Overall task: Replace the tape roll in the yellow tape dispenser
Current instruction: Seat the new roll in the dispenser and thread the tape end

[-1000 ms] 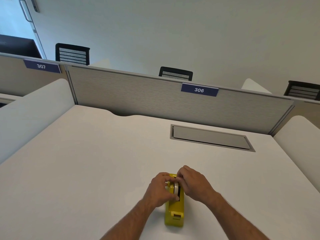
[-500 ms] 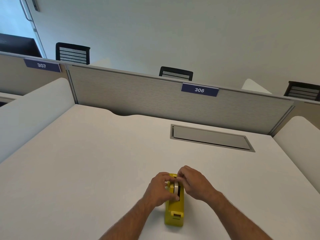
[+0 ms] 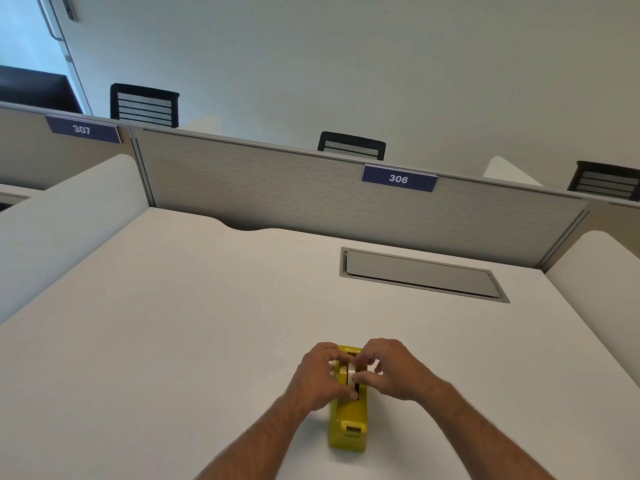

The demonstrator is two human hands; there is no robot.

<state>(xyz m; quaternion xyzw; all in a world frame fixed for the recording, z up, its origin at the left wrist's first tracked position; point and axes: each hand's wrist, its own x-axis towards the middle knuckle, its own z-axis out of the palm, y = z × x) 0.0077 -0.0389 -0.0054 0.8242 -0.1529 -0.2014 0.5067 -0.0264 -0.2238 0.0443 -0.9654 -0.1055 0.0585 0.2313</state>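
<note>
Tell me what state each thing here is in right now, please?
Yellow tape dispenser: standing on the desk, cutter end toward the person.
Tape roll: sitting in the dispenser, pinched by fingers.
Left hand: closed around the roll's left side.
Right hand: fingertips gripping the roll from the right.
Cable hatch: lid shut.
Door: cannot tell whether it is open.
</note>
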